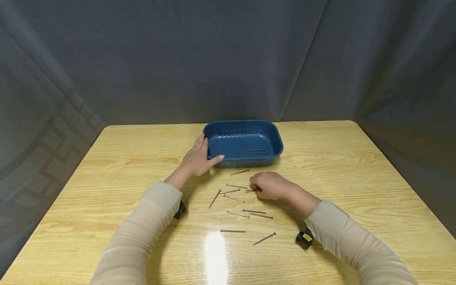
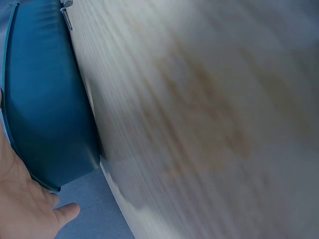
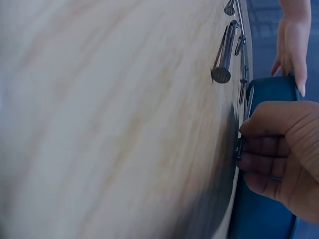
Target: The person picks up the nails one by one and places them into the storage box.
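Left hand (image 1: 197,159) rests flat against blue tray (image 1: 246,132), fingers straight; right hand (image 1: 269,186) fingers pinch a nail (image 1: 250,190)

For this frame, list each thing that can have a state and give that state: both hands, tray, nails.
Left hand: open, resting against the tray's left wall.
Right hand: fingers curled, pinching one nail on the table.
Blue tray: upright, two nails inside.
Loose nails: lying flat, scattered on the table.

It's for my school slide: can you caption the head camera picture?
Left hand steadies a blue tray while right hand pinches a nail on the table.
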